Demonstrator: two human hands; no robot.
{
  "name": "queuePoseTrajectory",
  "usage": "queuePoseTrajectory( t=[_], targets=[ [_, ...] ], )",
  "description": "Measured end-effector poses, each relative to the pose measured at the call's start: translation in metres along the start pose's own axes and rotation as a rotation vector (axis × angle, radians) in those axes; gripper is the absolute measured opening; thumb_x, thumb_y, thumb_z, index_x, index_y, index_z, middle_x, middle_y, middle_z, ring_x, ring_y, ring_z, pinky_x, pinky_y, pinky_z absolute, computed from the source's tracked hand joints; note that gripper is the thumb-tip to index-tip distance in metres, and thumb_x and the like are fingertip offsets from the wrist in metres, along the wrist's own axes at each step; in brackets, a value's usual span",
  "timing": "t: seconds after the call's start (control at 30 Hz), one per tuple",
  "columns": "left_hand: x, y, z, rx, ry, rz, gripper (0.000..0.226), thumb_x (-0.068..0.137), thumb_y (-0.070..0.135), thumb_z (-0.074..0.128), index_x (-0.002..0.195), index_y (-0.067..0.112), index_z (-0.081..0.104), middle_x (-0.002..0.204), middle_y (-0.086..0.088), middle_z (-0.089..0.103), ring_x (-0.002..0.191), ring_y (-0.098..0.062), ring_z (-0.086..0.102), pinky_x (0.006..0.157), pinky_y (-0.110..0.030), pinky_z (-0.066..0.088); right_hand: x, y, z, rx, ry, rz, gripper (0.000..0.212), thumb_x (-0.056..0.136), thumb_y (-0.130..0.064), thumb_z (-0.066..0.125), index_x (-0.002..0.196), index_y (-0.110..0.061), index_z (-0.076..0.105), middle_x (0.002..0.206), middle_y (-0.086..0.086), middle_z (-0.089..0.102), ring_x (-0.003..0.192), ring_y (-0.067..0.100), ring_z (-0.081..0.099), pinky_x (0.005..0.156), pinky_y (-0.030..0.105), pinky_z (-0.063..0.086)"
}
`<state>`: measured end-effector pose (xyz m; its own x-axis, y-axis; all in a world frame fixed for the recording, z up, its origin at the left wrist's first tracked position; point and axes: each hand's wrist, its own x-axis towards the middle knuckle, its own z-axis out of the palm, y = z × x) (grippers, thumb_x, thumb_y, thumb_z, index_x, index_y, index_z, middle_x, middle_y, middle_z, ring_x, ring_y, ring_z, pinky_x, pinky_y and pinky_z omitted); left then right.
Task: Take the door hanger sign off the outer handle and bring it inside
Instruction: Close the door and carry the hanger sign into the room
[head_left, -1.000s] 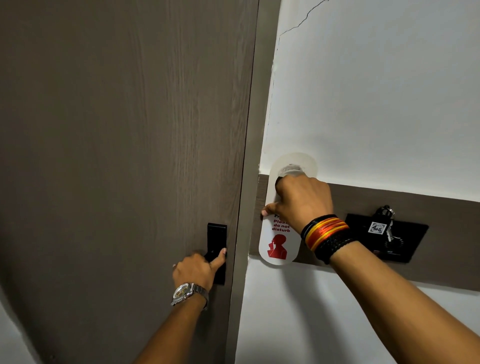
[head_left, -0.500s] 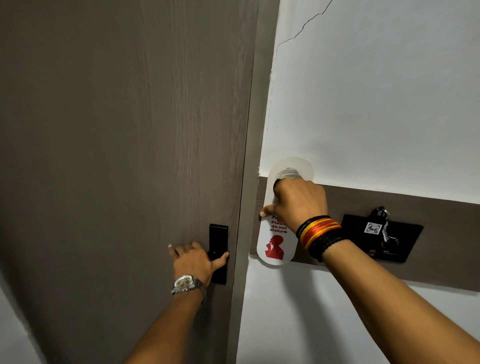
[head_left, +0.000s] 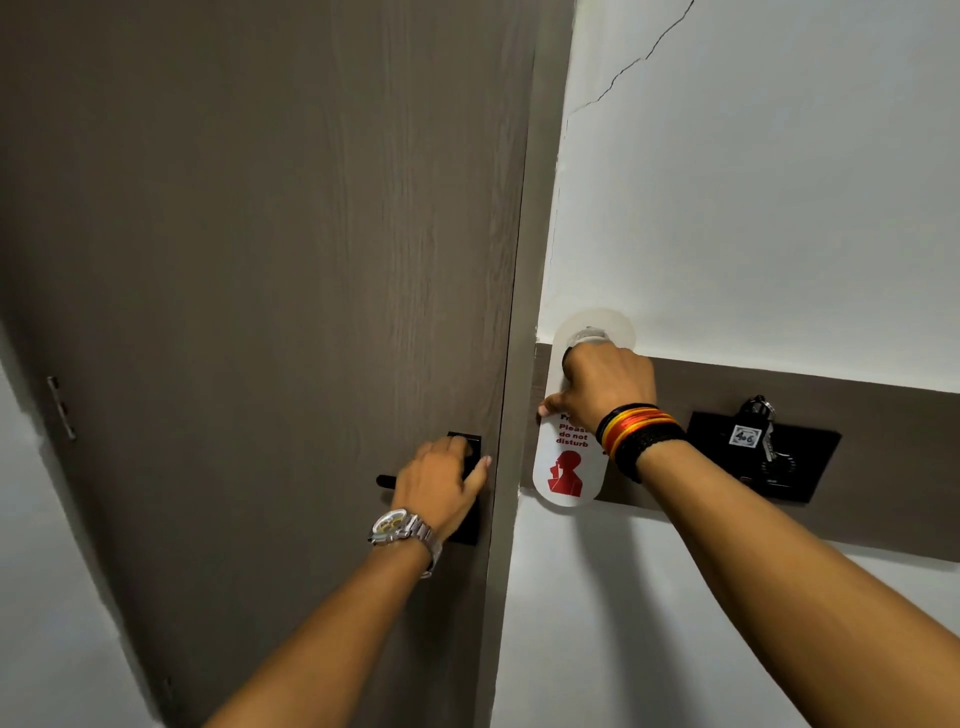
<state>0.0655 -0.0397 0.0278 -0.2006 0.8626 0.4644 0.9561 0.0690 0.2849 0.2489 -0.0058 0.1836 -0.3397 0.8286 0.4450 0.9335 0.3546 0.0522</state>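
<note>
Right beside the door frame, the right hand (head_left: 605, 387) pinches the door hanger sign (head_left: 567, 467) near its loop; looks light, thin, bendy. Left hand (head_left: 441, 480) wraps the door handle (head_left: 387, 481).

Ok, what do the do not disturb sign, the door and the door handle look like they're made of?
Do not disturb sign: thin stiff white plastic or coated card, semi-gloss, with red print and rounded ends. Door: grey-brown wood-grain surface, matte, probably laminate or veneer since the grain looks printed and even. Door handle: matte black, likely coated metal, on a black plate; mostly covered by the left hand.
</note>
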Motion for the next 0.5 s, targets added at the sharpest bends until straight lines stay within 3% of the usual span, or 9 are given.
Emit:
queuePoseTrajectory(
  t=[0.07,0.2,0.37,0.43,0.5],
  targets=[
    [0.000,0.011,-0.021,-0.159,0.021,0.045,0.038,0.102,0.052,0.046,0.111,0.019,0.064,0.107,0.000,0.068,0.096,-0.022,0.066,0.075,-0.039,0.057,-0.007,-0.003,-0.005,-0.027,-0.010,-0.005,0.050,0.073,-0.060,0.080,0.079,-0.014,0.060,0.082,0.005,0.057,0.068,0.022,0.052,0.062,0.032,0.048],
    [0.001,0.033,-0.052,-0.514,-0.045,0.099,0.033,0.097,0.044,0.062,0.123,0.024,0.069,0.112,0.006,0.073,0.094,-0.012,0.071,0.084,-0.036,0.062,-0.019,-0.015,-0.014,-0.018,0.046,-0.040,0.049,0.075,-0.059,0.078,0.078,-0.015,0.057,0.083,0.003,0.055,0.069,0.021,0.052,0.064,0.033,0.053],
    [-0.002,0.042,-0.060,-0.812,-0.054,0.032,0.018,0.098,0.028,0.065,0.112,0.021,0.076,0.103,0.001,0.080,0.091,-0.013,0.076,0.080,-0.036,0.064,-0.034,-0.028,-0.024,0.066,0.121,-0.108,0.038,0.083,-0.053,0.072,0.078,-0.018,0.056,0.078,0.003,0.065,0.069,0.023,0.059,0.062,0.032,0.052],
    [0.000,0.044,-0.062,-0.894,-0.014,0.008,0.015,0.098,0.023,0.066,0.107,0.018,0.078,0.099,-0.001,0.081,0.089,-0.016,0.077,0.080,-0.038,0.065,-0.043,-0.020,-0.028,0.258,0.149,-0.097,0.033,0.083,-0.054,0.070,0.091,-0.023,0.064,0.083,-0.002,0.071,0.079,0.021,0.068,0.070,0.035,0.057],
    [0.000,0.046,-0.060,-0.997,0.000,-0.030,0.014,0.097,0.023,0.068,0.103,0.016,0.079,0.097,-0.002,0.082,0.088,-0.020,0.078,0.082,-0.044,0.065,-0.063,-0.004,-0.027,0.637,0.224,-0.037,0.030,0.083,-0.051,0.072,0.103,-0.029,0.066,0.082,-0.007,0.074,0.077,0.013,0.072,0.073,0.038,0.061]
  ],
)
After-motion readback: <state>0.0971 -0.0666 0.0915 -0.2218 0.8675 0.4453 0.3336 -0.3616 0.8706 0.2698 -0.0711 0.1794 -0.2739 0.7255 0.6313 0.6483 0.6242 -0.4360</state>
